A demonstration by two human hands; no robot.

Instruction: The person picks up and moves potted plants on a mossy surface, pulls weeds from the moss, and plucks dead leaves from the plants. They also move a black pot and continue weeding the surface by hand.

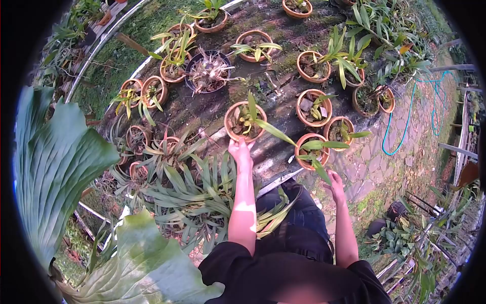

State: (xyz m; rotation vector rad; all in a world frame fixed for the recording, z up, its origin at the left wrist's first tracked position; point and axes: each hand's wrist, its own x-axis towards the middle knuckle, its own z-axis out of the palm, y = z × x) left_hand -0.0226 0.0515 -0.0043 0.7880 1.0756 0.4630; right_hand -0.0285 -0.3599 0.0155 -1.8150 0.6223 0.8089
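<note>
My left hand [241, 150] grips the near rim of a round terracotta pot [229, 121], with its fingers closed at the rim. A small orchid-like plant [251, 107] stands in that pot, one long leaf reaching right. My right hand [334, 186] hangs in the air at the table's near edge with its fingers apart, holding nothing. Just above and left of it is a leaf tip [322, 172] of the plant in another terracotta pot [306, 164]. Two more potted plants stand close behind that pot.
More terracotta pots [254, 34] and a black pot of dry stems [208, 72] stand on the dark table [273, 76]. Long-leaved plants [187, 197] crowd the near left edge. Huge leaves [66, 152] rise at far left. A turquoise hose [412, 109] hangs at right.
</note>
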